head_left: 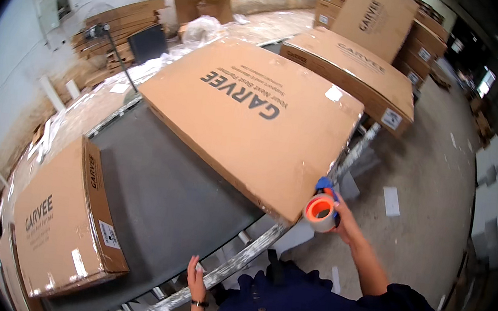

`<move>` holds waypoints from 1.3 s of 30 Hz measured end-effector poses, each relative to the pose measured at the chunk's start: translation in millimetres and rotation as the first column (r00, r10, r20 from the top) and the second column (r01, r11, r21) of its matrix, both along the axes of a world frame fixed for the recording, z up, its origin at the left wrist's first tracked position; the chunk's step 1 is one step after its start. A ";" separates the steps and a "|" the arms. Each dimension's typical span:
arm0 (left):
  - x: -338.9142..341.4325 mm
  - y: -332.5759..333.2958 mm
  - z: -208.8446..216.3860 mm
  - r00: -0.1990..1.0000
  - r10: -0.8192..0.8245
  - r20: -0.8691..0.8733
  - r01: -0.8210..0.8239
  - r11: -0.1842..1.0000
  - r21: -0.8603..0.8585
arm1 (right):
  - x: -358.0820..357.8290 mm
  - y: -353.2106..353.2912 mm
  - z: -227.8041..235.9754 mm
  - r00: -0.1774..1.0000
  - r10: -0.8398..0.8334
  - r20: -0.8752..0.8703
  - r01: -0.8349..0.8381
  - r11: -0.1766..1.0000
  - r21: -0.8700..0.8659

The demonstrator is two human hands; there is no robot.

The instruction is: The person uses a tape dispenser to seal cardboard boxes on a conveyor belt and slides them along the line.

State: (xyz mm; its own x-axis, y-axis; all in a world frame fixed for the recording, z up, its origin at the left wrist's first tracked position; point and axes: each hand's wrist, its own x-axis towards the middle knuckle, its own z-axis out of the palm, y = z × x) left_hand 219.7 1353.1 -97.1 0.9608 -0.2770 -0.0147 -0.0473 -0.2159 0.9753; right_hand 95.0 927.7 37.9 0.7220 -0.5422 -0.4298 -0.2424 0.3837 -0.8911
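My right hand (343,225) is closed round the handle of a tape dispenser (321,210), blue with an orange hub and a roll of tape on it. The dispenser is at the near right corner of a large flat brown carton (246,125), which lies across the conveyor belt; whether they touch I cannot tell. Beside the near metal rail of the conveyor, my left hand (195,278) is raised with its fingers stretched out, apart from the cartons. A small pale spot shows at its fingers, too small to make out. Clear tape shines on the carton's right edge.
Another carton (59,226) sits at the left end of the dark belt (154,188). Beyond the large carton lies a further carton (355,69), with stacked cartons (427,47) behind it. The near metal rail (244,255) runs before me. White foam pieces (493,199) stand at far right.
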 end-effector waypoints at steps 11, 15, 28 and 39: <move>136.5 83.4 51.2 0.902 -0.391 0.180 0.396 0.918 0.009 | 73.0 216.3 -52.9 0.957 -0.204 0.207 0.182 0.976 0.124; 115.4 100.0 16.9 0.867 -0.488 0.096 0.486 0.873 0.046 | 93.8 183.8 -80.8 0.946 -0.282 0.162 0.310 0.932 -0.187; 39.4 -87.1 88.7 0.764 -0.522 0.380 0.605 0.784 -0.139 | 92.3 227.3 -120.1 0.943 -0.026 -0.331 -0.233 0.659 -0.715; 17.8 -407.5 46.2 0.160 -0.887 0.434 0.032 0.444 0.895 | -241.6 108.2 -173.9 0.955 -0.285 0.080 0.295 0.935 -0.197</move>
State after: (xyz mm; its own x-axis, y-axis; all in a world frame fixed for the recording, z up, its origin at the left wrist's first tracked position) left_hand 237.6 945.6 -50.9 0.1592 -0.9729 0.1675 -0.9767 -0.1800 -0.1172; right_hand -146.7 1035.8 -135.9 0.5379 -0.8035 -0.2550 -0.1015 0.2386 -0.9658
